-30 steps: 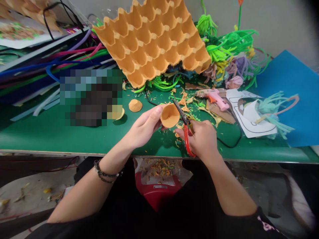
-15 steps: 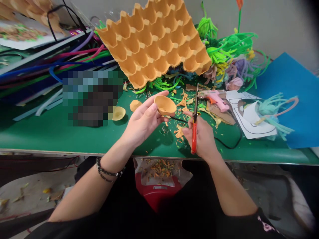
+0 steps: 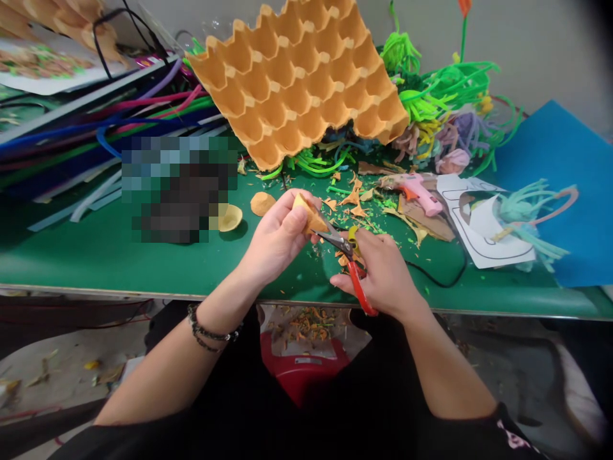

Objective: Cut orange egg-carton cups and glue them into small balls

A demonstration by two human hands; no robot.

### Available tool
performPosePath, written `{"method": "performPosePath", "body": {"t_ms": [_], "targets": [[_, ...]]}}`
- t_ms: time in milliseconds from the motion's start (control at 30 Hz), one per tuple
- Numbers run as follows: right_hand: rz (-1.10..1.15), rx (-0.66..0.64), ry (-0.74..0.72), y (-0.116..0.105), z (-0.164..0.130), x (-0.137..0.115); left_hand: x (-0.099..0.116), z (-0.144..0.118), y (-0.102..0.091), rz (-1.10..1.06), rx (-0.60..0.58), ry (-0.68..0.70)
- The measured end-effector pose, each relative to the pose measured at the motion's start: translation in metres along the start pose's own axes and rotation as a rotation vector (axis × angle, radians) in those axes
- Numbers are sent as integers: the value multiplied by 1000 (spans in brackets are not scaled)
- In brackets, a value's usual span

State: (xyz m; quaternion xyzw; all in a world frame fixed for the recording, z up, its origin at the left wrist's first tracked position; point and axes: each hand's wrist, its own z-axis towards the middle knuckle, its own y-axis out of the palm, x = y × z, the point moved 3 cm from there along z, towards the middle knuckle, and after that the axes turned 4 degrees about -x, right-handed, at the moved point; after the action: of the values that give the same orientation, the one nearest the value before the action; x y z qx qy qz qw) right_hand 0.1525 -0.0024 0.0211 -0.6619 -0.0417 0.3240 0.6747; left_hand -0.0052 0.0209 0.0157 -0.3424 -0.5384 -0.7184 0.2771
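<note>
Green table [image 3: 96, 255] by a grey wall — littered with paper scraps. Left hand [image 3: 278, 236] pinches an orange cup [image 3: 306, 218]; right hand [image 3: 383, 275] grips red scissors [image 3: 347, 259].

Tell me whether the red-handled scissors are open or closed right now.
Open. The two dark blades of the red-handled scissors spread apart in a V toward the orange cardboard cup held by the left hand; the right hand grips the handles.

Bare table [image 3: 96, 262] lies open at nine o'clock of the hands, along the near edge. At twelve o'clock the tilted egg tray [image 3: 301, 76] blocks the way. At two o'clock a glue gun [image 3: 419, 191], its black cord [image 3: 450, 271] and cardboard scraps [image 3: 354, 204] crowd the surface. Pipe cleaners [image 3: 445, 96] fill the far right.
</note>
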Motion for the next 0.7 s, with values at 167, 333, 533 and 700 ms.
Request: {"method": "performPosePath", "body": {"t_ms": [167,333,533,700], "targets": [[57,-24,-25,-1,1,-4,-4,-1,3,16,-51,-17],[121,-31,-36,3,0,-8,-7,-3,7,-25,-60,-41],[158,7,-38,4,-2,-8,-6,-3,10,-33,-15,-45],[240,18,-2,6,-3,-9,-6,-3,8,-55,-6,-56]]}}
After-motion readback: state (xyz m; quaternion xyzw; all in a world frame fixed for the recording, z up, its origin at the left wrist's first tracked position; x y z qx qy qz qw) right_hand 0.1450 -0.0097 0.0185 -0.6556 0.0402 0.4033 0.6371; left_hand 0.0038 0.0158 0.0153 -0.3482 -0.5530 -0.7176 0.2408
